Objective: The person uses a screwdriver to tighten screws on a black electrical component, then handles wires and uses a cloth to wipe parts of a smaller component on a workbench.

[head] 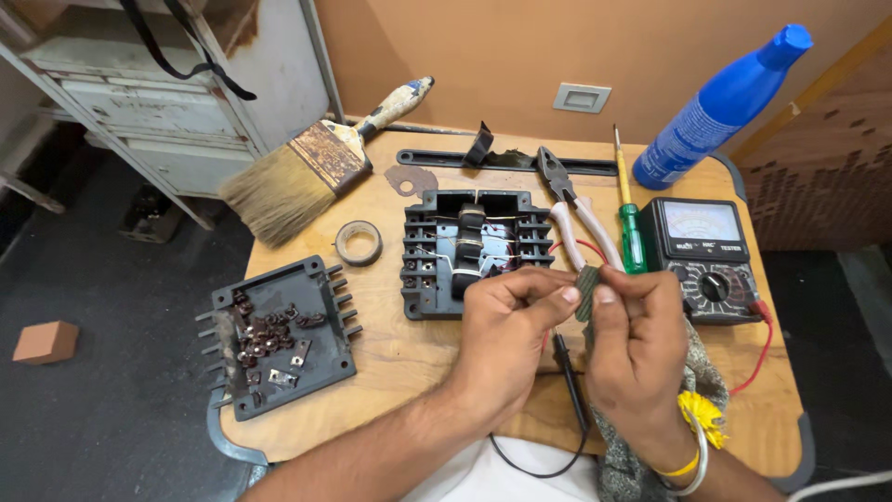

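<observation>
Both hands, left (pixel 506 321) and right (pixel 636 344), pinch a small greenish part (pixel 587 290), mostly hidden by fingertips.

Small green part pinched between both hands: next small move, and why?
Probably lower it toward the open black housing, a judgement only. Both hands, left hand and right hand, pinch the green part just above the housing's near edge, and its wired inside lies uncovered. What the part is cannot be told.
</observation>
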